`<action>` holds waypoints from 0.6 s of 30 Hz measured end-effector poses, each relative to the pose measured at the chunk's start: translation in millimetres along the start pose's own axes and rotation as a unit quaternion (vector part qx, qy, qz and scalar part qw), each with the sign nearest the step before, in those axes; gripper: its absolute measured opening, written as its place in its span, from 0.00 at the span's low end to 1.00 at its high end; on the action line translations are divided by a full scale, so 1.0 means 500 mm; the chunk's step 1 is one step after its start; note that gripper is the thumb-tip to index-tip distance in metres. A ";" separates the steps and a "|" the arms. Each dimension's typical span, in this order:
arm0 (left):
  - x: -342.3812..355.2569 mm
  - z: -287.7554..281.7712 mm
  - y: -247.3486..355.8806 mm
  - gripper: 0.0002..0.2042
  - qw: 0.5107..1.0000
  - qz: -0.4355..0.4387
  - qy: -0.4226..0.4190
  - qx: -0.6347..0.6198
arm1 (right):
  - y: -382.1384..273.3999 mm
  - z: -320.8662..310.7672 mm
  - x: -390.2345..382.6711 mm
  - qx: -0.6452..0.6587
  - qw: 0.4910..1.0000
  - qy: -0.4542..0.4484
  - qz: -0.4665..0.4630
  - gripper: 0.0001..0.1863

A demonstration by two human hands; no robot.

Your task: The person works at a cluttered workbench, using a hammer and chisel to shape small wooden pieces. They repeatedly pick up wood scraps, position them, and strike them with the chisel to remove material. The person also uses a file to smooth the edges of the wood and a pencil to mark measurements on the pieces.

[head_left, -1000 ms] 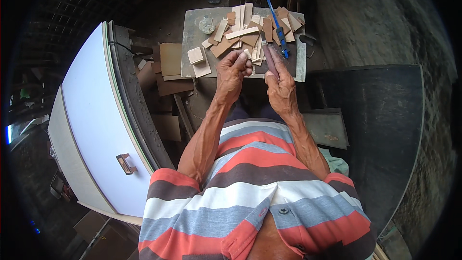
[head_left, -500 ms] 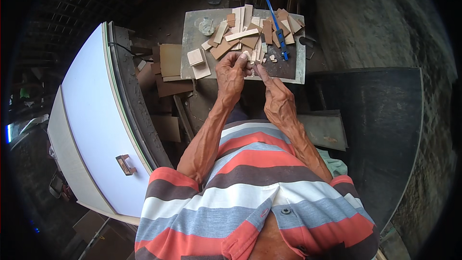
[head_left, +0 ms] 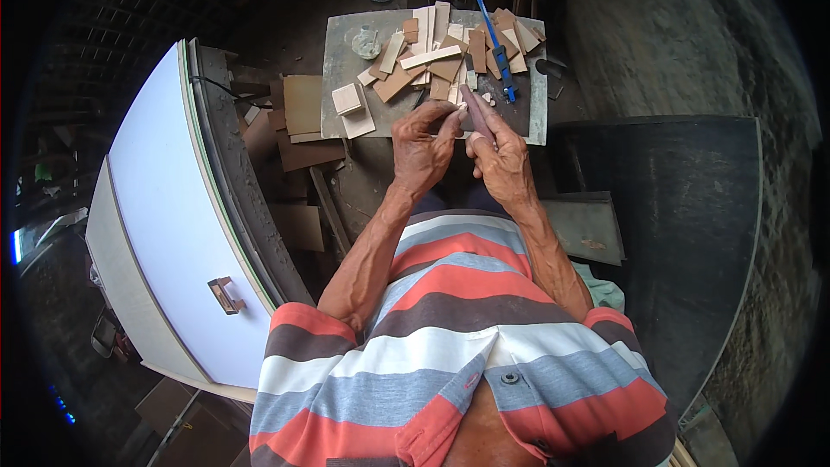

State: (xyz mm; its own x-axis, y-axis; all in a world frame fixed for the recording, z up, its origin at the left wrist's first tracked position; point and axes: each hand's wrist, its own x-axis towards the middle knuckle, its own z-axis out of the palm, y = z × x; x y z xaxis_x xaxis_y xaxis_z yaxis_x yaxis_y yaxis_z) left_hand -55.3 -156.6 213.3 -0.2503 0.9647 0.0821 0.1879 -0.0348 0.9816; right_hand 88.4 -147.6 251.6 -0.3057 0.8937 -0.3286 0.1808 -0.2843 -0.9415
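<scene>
Over the near edge of a small work board (head_left: pixel 337 52), my left hand (head_left: pixel 422 147) pinches a little pale wood piece (head_left: pixel 462 108), mostly hidden by the fingertips. My right hand (head_left: pixel 503 160) is closed around a narrow, flat reddish-brown stick (head_left: pixel 475 111), its far end angled up and left against or very near that piece. Just beyond the fingers lies a loose pile of thin wood offcuts (head_left: pixel 432 56), pale and brown. A few tiny pale chips (head_left: pixel 488 99) rest right of the stick.
A blue bar-shaped tool (head_left: pixel 497 50) lies at the board's right. Stacked square blocks (head_left: pixel 348 99) and a clouded clear container (head_left: pixel 366 43) are on its left. A white curved panel with a handle (head_left: pixel 190 207) stands at my left, a dark panel (head_left: pixel 666 233) at my right.
My right hand has turned and come closer to my left, so the reddish-brown stick now shows lengthwise. Both hands sit slightly nearer me, and the left fingers have shifted right.
</scene>
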 end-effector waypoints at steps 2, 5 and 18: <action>-0.004 0.007 0.004 0.05 0.996 -0.072 0.011 -0.054 | 0.017 0.003 0.001 0.027 1.000 0.003 0.013 0.31; -0.010 0.014 0.000 0.06 0.981 -0.142 0.031 -0.126 | 0.032 0.010 0.005 0.056 0.998 0.008 -0.005 0.32; -0.008 -0.011 -0.023 0.08 0.929 -0.318 -0.041 -0.185 | 0.074 0.007 0.000 0.041 0.999 -0.016 0.030 0.31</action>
State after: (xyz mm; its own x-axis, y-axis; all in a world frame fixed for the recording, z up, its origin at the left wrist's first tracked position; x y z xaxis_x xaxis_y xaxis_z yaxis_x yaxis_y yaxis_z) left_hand -61.8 -161.7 202.6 -0.1224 0.8370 -0.5333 -0.3156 0.4767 0.8205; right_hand 92.0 -159.3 216.4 -0.3265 0.8628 -0.3860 0.1240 -0.3658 -0.9224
